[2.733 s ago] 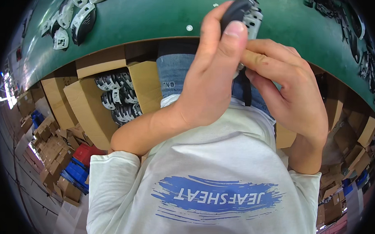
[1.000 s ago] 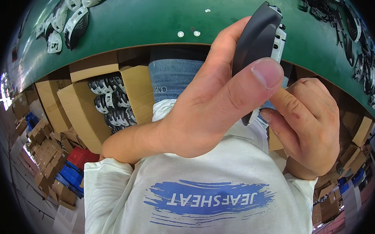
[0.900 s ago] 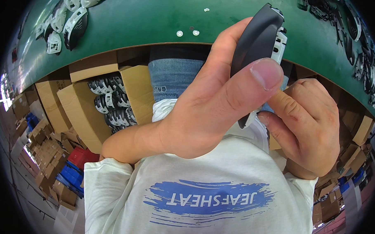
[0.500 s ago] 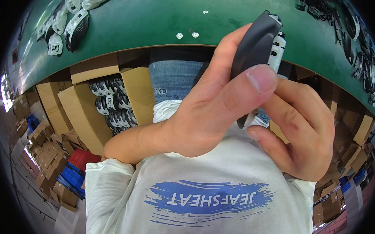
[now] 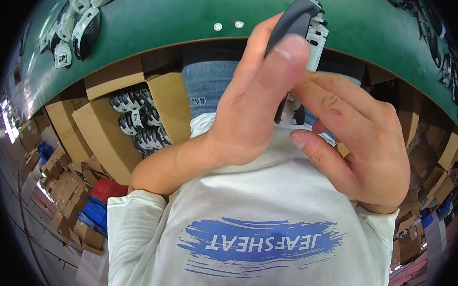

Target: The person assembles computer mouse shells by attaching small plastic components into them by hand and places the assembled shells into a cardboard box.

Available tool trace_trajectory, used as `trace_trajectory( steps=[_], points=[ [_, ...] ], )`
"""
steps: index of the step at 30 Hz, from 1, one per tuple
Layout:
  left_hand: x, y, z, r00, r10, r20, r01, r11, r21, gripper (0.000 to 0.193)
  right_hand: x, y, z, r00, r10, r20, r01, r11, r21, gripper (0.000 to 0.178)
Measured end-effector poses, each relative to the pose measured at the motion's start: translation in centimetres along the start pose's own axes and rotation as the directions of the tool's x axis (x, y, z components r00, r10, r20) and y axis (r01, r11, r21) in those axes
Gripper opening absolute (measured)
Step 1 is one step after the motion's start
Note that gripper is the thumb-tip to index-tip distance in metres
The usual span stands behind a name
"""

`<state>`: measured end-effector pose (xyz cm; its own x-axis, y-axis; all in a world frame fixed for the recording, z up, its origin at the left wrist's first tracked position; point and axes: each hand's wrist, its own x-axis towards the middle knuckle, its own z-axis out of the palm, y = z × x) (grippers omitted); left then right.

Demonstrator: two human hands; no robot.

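Observation:
A computer mouse shell, dark grey and curved outside with a white plastic frame inside, stands on edge above my lap near the table. My left hand is closed around it, the thumb lying across its edge and the fingers behind the dark side. My right hand is beside its white inner side, fingertips reaching to the shell behind the left thumb. The right thumb is held apart from the fingers, with no object visible between them. My left hand covers the middle of the shell; its lower end shows below the thumb.
Several white-and-black shells lie at the left of the green table, and dark plastic parts at its right. Small white discs lie near the edge. An open carton below holds stacked shells. More cartons stand behind.
Both hands and the mouse shell have shifted up and a little left in the picture. The right thumb has opened farther from the shell. My left hand has kept its grip.

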<state>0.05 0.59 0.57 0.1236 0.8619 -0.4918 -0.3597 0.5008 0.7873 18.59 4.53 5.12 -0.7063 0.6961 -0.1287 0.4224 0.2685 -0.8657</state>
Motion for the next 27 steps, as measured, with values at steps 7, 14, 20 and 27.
trace_trajectory(
  steps=[7,14,20,27],
  points=[
    [0.5,-2.4,-0.9,0.995,0.093,-0.038,-0.101,0.93,-0.353,0.071,0.9,0.6,1.7,1.0,0.01,-0.025,-0.011,0.999,-0.04,0.044],
    [0.4,-2.9,-0.7,0.958,0.192,-0.212,-0.218,0.97,-0.108,0.071,1.7,1.1,2.3,1.0,-0.019,-0.019,0.02,1.0,0.017,0.046],
    [1.1,-1.0,-1.6,0.97,0.226,-0.087,-0.237,0.959,-0.156,0.064,1.7,-0.2,1.2,0.996,-0.076,-0.04,0.072,0.992,-0.106,0.054],
    [1.0,1.8,-0.4,0.976,0.209,0.052,-0.161,0.866,-0.473,0.06,1.0,-1.1,-0.6,0.929,-0.139,-0.343,0.12,0.99,-0.079,0.047]
  ],
)
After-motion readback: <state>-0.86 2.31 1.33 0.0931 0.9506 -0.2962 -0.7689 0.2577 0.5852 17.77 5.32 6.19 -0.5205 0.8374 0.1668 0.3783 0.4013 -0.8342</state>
